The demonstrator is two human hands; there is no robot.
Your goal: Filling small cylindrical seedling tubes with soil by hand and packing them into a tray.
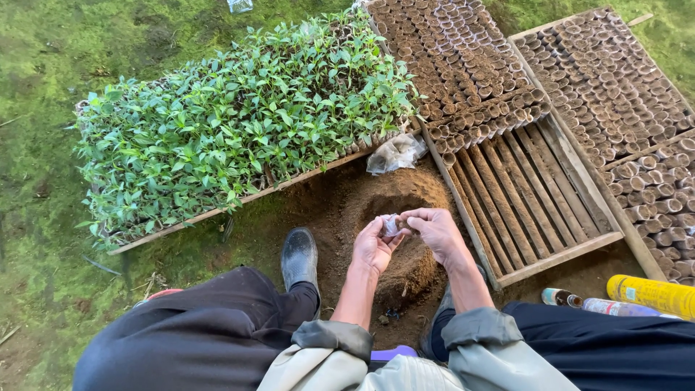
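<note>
both my hands, left hand (pixel 373 246) and right hand (pixel 434 230), pinching a small clear bag (pixel 392 226) open over the soil mound (pixel 405 203), so spill lands there.

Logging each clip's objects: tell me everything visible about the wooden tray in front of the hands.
The wooden tray is a shallow slatted frame of weathered brown wood lying flat on the ground, running diagonally away from the hands. Its far part is packed with rows of small soil-filled pots; the near part shows bare slats. Its near left edge borders the soil mound. Neither hand touches it.
</note>
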